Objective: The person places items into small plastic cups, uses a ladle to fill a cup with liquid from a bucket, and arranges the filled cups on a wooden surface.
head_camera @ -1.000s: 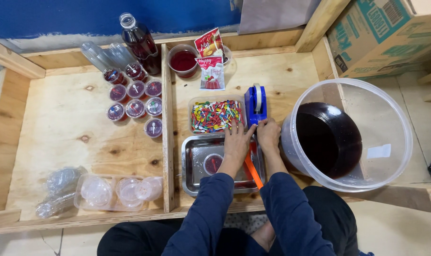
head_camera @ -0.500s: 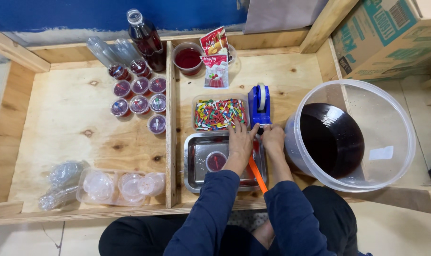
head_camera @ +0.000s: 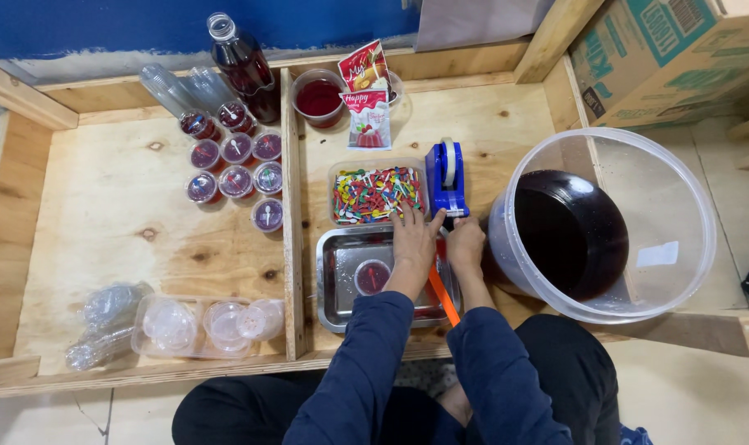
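My left hand [head_camera: 413, 247] and my right hand [head_camera: 465, 245] are close together over the right rim of a metal tray [head_camera: 338, 288], just below a blue tape dispenser [head_camera: 446, 179]. The fingers of both hands meet near the dispenser's front; what they pinch is too small to make out. A small cup of dark red liquid [head_camera: 372, 276] stands in the tray, left of my left hand. An orange stick [head_camera: 443, 295] lies along the tray's right side under my wrists. A clear box of small coloured spoons [head_camera: 374, 194] sits just above my left hand.
A big clear bucket of dark red liquid [head_camera: 589, 235] stands at the right. Several sealed small cups [head_camera: 236, 175], a bottle [head_camera: 242, 66], a cup of red liquid [head_camera: 318, 97] and sachets [head_camera: 366, 95] are at the back. Empty cups and lids [head_camera: 201, 323] lie front left. A wooden divider [head_camera: 290, 231] splits the table.
Both hands have stayed by the tape dispenser with only small finger shifts. The camera view has shifted slightly.
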